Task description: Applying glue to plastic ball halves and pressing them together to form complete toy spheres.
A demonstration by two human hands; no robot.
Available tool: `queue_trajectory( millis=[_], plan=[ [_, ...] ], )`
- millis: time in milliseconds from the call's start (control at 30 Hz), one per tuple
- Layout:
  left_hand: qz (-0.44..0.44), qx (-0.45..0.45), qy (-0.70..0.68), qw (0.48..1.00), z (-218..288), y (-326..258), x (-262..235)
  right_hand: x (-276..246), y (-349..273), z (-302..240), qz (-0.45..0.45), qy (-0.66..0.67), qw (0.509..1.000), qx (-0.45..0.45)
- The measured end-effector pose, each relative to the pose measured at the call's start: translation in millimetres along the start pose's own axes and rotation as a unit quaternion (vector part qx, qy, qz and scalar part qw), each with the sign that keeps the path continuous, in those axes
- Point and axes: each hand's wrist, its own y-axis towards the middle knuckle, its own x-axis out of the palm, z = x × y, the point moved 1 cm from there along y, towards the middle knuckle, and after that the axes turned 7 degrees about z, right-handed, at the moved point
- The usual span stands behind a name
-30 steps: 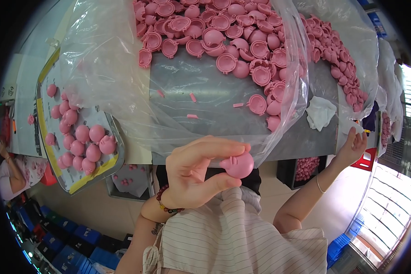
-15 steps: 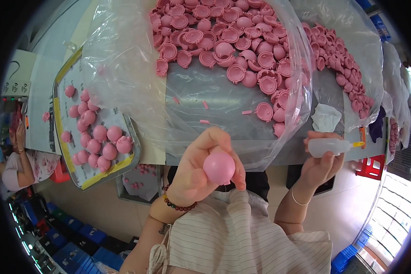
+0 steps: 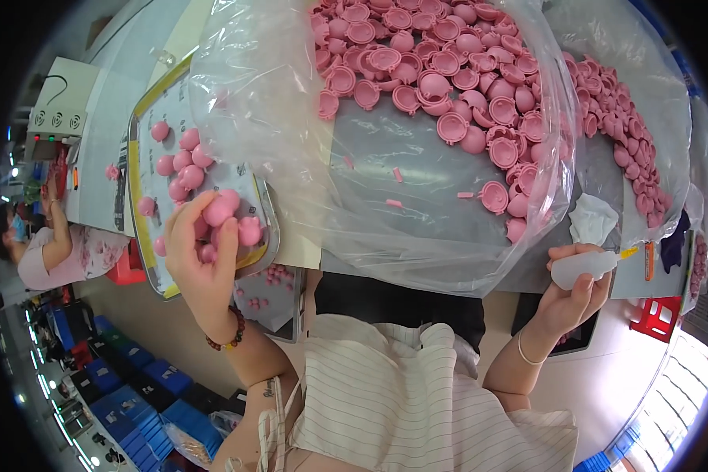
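My left hand [image 3: 199, 256] holds a closed pink ball [image 3: 219, 210] over the near end of a metal tray [image 3: 143, 259] at the left. Several finished pink balls [image 3: 179, 157] lie on the tray's paper sheet. My right hand [image 3: 570, 295] grips a small clear squeeze bottle [image 3: 586, 267] with a yellow tip, low at the right near the table edge. Ahead lies a big clear plastic bag [image 3: 291, 118] with a heap of pink half shells [image 3: 433, 71] inside it.
A second clear bag with pink shells [image 3: 621, 134] lies at the right, a crumpled white cloth [image 3: 594, 220] beside it. A grey box with knobs [image 3: 59, 110] stands at the far left. Another person [image 3: 51, 244] sits at the left. Blue crates [image 3: 126, 393] line the floor.
My left hand carried the pink ball from in front of my chest leftward to the tray. My right hand, holding the squeeze bottle, came down toward the table edge.
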Motion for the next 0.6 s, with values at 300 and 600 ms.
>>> queue_trajectory(
  millis=[300, 600],
  plan=[
    [0.075, 0.064, 0.146, 0.984, 17.0, 19.2, 18.9, -1.2, -1.4, 0.4, 0.003, -0.008, 1.000, -0.004],
    [-0.155, 0.218, -0.135, 0.954, 144.0, 6.8, 100.1, -1.9, -1.2, -0.1, 0.001, -0.004, 1.000, -0.017]
  ],
)
